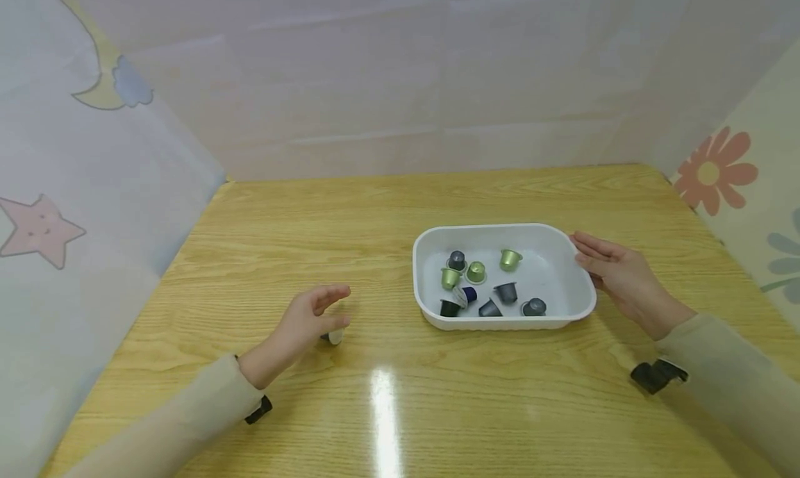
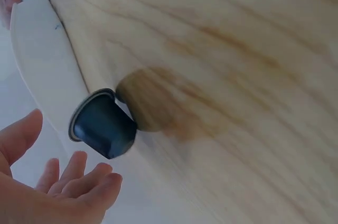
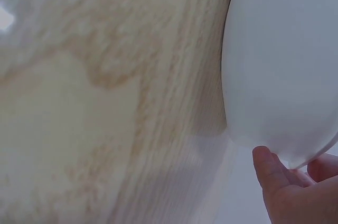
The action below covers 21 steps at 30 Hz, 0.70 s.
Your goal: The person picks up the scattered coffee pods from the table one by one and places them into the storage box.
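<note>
In the head view my left hand (image 1: 300,328) hovers over the table, fingers spread apart from the thumb. Just beyond its fingers in the left wrist view lies a dark coffee capsule (image 2: 103,126) on its side; in the head view the hand partly covers that capsule (image 1: 335,337). My right hand (image 1: 625,283) rests against the right end of a white tray (image 1: 571,304), fingers extended along its outer wall and thumb by the rim. Inside the tray sit several coffee capsules, among them a green one (image 1: 510,259), a grey one (image 1: 506,293) and a blue one (image 1: 465,297).
A wooden table (image 1: 312,242) carries everything, with a bright light reflection near its front. Cloth (image 1: 400,89) hangs behind it, and printed sheets with a star (image 1: 41,230) and a flower (image 1: 715,171) stand at the sides.
</note>
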Tool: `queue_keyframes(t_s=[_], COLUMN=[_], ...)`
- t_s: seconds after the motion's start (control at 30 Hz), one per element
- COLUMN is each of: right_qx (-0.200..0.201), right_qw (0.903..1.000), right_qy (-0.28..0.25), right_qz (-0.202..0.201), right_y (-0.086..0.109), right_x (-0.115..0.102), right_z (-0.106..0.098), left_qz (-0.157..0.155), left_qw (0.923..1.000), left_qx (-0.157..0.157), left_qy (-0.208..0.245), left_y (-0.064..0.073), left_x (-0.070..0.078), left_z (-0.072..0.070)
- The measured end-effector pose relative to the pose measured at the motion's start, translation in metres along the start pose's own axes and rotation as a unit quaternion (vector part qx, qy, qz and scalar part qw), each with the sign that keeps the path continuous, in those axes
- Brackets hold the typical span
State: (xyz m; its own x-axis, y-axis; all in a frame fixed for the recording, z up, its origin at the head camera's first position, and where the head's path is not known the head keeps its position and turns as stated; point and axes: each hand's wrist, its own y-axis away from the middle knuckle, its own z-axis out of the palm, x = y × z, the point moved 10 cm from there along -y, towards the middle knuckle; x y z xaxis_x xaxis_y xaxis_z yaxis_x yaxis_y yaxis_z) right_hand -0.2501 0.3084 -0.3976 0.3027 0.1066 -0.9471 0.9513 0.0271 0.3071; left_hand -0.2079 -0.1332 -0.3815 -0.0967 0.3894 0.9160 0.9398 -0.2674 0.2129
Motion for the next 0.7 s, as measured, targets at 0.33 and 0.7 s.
queue_keyframes(t_s=[0.33, 0.7], right_qx=[0.001, 0.002], right_qw=[0.9997, 0.9998], right_qy=[0.024, -0.022], right_qz=[0.000, 0.001], right_y=[-0.002, 0.000], right_x=[0.001, 0.001], right_z=[0.000, -0.001], left_qz=[-0.019, -0.020], left_qw=[0.9994, 0.9982], left_qx=[-0.015, -0.039], left_qy=[-0.026, -0.040], left_y=[0.006, 0.001], left_x=[-0.012, -0.020], left_z=[-0.003, 0.005])
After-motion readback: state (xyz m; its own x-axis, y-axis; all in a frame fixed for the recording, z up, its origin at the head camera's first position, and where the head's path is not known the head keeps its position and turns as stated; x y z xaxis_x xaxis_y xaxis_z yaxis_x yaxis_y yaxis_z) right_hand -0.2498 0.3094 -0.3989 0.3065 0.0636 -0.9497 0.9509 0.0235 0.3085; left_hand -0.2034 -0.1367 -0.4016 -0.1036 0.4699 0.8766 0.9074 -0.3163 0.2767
